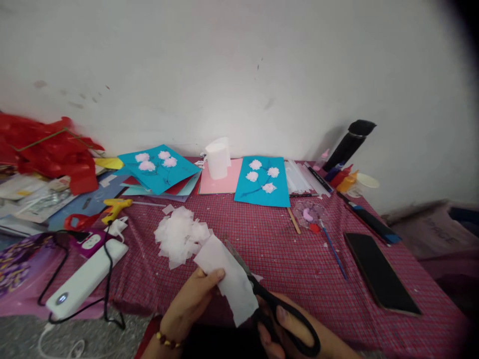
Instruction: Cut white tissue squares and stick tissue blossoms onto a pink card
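A strip of white tissue paper [226,276] is pinched between the thumb and fingers of my left hand [196,294], which wears a beaded bracelet. My right hand [284,324] grips black-handled scissors [269,299] by their loops. The scissor blades point up and left along the strip's right edge, touching or overlapping it; whether they are cutting I cannot tell. Just beyond my left hand lies a loose pile of cut white tissue pieces [179,234] on the checked red tablecloth [269,234].
Blue cards with pale paper flowers [262,182] and a white paper roll [217,159] stand by the wall. To the left are a yellow glue gun [114,209] and a white power bank [86,279] with cables. A phone [381,274], paintbrush [333,249] and paint bottles [342,177] lie right.
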{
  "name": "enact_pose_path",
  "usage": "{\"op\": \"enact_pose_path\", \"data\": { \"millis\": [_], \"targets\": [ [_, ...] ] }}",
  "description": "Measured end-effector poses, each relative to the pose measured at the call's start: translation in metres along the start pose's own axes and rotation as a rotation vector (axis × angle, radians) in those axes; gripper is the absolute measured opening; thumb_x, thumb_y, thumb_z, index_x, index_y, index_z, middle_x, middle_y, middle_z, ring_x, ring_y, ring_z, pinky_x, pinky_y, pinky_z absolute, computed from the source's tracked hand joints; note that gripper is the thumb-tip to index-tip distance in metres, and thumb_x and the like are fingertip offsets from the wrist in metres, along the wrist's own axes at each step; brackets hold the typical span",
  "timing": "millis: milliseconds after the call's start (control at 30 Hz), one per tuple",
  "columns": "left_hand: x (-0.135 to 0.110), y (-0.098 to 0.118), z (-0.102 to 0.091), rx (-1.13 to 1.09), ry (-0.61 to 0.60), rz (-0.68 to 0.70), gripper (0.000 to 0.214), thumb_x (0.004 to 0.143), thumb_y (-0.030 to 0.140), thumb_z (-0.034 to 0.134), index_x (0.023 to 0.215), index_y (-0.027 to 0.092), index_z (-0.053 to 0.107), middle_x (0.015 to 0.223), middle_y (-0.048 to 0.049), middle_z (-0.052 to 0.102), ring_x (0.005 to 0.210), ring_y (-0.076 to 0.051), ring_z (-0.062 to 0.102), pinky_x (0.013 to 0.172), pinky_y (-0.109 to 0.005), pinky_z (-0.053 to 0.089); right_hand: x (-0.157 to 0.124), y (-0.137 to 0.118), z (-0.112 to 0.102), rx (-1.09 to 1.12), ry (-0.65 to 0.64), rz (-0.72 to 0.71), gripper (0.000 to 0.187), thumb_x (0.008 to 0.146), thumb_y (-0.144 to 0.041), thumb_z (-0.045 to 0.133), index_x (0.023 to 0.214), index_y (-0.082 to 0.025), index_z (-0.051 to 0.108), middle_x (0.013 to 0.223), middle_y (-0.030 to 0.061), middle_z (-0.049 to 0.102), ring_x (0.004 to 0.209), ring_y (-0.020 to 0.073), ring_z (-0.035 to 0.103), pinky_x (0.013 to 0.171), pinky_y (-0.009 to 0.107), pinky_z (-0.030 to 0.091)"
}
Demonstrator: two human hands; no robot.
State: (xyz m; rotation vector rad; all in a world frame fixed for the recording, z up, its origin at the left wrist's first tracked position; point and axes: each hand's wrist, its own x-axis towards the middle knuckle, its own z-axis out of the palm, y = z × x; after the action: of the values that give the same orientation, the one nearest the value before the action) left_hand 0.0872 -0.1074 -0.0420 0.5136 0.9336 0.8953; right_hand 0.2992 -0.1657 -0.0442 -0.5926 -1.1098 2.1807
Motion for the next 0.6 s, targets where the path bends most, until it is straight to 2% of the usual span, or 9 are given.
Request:
{"op": "enact_pose_path", "data": {
  "millis": [100, 200, 300, 400, 500, 600],
  "targets": [
    [0.0, 0.004, 0.002, 0.005, -0.01, 0.019, 0.029, 0.061, 0.03, 0.079, 0.084, 0.015, 0.07, 0.081, -0.0083, 0.071, 0.075, -0.02, 0.064, 0.074, -0.031, 0.048, -0.002, 0.001, 0.0, -0.018, 0.039, -0.02, 0.054, 0.083, -0.068, 0.04, 0.092, -0.015, 0.049, 0.055, -0.0053, 0.043, 0.041, 0.0055, 0.036, 0.041, 0.017, 0.028],
    [0.0, 0.007, 0.002, 0.024, 0.01, 0.061, 0.032, 0.06, 0.028, 0.08, 0.087, 0.015, 0.07, 0.078, -0.007, 0.071, 0.074, -0.021, 0.064, 0.072, -0.031, 0.048, -0.003, 0.001, 0.0, 0.014, 0.018, -0.006, 0.065, 0.076, -0.075, 0.04, 0.094, -0.013, 0.052, 0.067, 0.0008, 0.051, 0.052, 0.0077, 0.044, 0.048, 0.02, 0.033],
    [0.001, 0.006, -0.001, 0.068, 0.015, 0.089, 0.029, 0.061, 0.026, 0.079, 0.087, 0.017, 0.07, 0.075, -0.0051, 0.07, 0.071, -0.018, 0.062, 0.069, -0.029, 0.049, 0.001, -0.001, 0.004, 0.102, 0.001, 0.018, 0.067, 0.075, -0.075, 0.042, 0.094, -0.012, 0.054, 0.075, 0.0038, 0.052, 0.059, 0.0093, 0.048, 0.053, 0.021, 0.035],
    [0.0, 0.003, -0.005, 0.15, -0.026, 0.09, 0.022, 0.065, 0.026, 0.076, 0.085, 0.017, 0.071, 0.076, -0.0054, 0.07, 0.068, -0.017, 0.061, 0.067, -0.027, 0.048, 0.007, -0.002, 0.008, 0.217, -0.022, -0.015, 0.065, 0.073, -0.073, 0.047, 0.096, -0.013, 0.053, 0.077, 0.0033, 0.051, 0.056, 0.0079, 0.047, 0.052, 0.02, 0.036],
    [-0.002, -0.001, -0.006, 0.224, -0.082, 0.059, 0.025, 0.067, 0.027, 0.075, 0.089, 0.016, 0.072, 0.08, -0.0068, 0.071, 0.069, -0.017, 0.061, 0.068, -0.027, 0.047, 0.013, 0.0, 0.01, 0.295, -0.047, -0.049, 0.062, 0.074, -0.072, 0.048, 0.097, -0.014, 0.053, 0.075, 0.0023, 0.051, 0.055, 0.0081, 0.047, 0.053, 0.021, 0.039],
    [-0.003, -0.003, -0.003, 0.264, -0.108, 0.053, 0.027, 0.067, 0.031, 0.075, 0.09, 0.016, 0.072, 0.072, -0.0057, 0.07, 0.07, -0.019, 0.061, 0.068, -0.028, 0.047, 0.014, 0.005, 0.009, 0.345, -0.024, -0.051, 0.058, 0.075, -0.07, 0.049, 0.098, -0.017, 0.051, 0.075, 0.0011, 0.051, 0.055, 0.008, 0.048, 0.054, 0.021, 0.041]
  ]
}}
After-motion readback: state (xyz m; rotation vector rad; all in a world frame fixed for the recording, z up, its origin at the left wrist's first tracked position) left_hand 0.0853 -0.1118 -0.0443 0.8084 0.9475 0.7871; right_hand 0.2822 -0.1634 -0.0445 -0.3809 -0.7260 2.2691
